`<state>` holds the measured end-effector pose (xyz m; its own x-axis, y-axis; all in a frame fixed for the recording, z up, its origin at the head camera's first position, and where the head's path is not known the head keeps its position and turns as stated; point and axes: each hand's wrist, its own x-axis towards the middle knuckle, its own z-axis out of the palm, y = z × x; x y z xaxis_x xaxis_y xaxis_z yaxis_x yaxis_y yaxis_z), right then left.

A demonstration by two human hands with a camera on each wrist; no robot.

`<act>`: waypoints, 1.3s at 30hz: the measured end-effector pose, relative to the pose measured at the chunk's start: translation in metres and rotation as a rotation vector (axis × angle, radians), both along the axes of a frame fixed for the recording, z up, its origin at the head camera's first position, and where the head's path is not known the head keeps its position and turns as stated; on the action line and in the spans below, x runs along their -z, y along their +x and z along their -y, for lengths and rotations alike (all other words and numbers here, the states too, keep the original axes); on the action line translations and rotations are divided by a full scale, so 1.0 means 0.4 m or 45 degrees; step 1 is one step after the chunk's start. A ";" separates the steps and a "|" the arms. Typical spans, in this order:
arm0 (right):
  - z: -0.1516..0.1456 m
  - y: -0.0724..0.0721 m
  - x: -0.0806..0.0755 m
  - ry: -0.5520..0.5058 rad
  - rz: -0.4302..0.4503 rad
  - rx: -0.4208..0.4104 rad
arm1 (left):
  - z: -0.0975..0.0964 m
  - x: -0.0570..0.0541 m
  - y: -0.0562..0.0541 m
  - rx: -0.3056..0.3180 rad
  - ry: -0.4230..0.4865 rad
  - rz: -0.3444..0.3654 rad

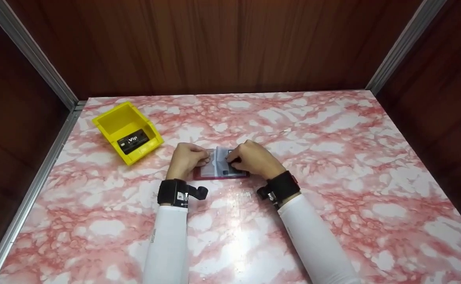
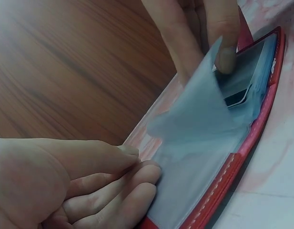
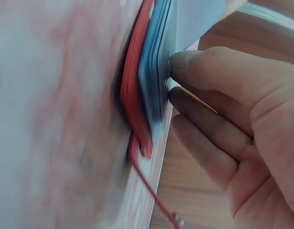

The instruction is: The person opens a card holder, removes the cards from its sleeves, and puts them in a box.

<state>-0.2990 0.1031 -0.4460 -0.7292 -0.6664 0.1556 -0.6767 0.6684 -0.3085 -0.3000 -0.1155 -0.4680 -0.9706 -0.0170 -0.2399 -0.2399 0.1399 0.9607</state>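
Observation:
A red card holder (image 2: pixel 218 195) lies spread out on the table, its clear plastic sleeves (image 1: pixel 208 170) showing. My left hand (image 1: pixel 188 158) holds the left edge of it, thumb against curled fingers. On the right half, my right hand (image 1: pixel 252 157) has its thumb and bent fingertips at a dark card (image 2: pixel 237 98) among the sleeves. One translucent sleeve (image 2: pixel 197 102) stands up in a fold between the two hands, partly covering the right fingers in the left wrist view. A stack of sleeve edges (image 3: pixel 154 71) shows beside the right thumb (image 3: pixel 185 61).
A yellow bin (image 1: pixel 112 122) stands at the back left with a black card (image 1: pixel 133 141) marked "Vip" inside. A thin red strap (image 3: pixel 154 193) hangs off the holder. Brown wood-grain panels (image 1: pixel 214 47) wall the pink-and-white marbled table (image 1: pixel 352 157).

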 end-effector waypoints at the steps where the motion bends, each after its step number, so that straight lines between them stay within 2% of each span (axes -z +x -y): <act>1: 0.006 0.001 0.000 0.003 -0.007 0.000 | 0.001 0.000 0.000 0.002 0.001 -0.003; 4: 0.020 0.004 -0.001 0.002 -0.045 0.014 | 0.002 -0.002 0.000 0.015 0.000 -0.016; 9: 0.035 0.008 -0.009 -0.072 -0.128 0.136 | 0.004 -0.002 -0.001 0.017 0.007 -0.020; 13: 0.045 0.015 -0.014 -0.157 -0.191 0.210 | 0.003 -0.002 -0.002 -0.014 0.075 0.011; 16: 0.054 0.019 -0.010 -0.158 -0.189 0.133 | 0.002 -0.004 -0.003 -0.041 0.141 0.035; 21: 0.063 0.022 0.007 -0.046 -0.124 -0.030 | 0.006 -0.007 -0.002 -0.085 0.205 0.069; 31: 0.068 0.022 0.017 -0.015 -0.073 -0.103 | 0.025 -0.018 0.003 -0.173 0.145 0.075; 39: 0.068 0.023 0.021 -0.047 -0.096 -0.127 | 0.036 -0.034 0.007 -0.228 0.139 0.004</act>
<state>-0.2900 0.0760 -0.4546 -0.6449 -0.7278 0.2332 -0.7614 0.5858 -0.2777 -0.2973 -0.1298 -0.4543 -0.9538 -0.1629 -0.2526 -0.2544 -0.0104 0.9671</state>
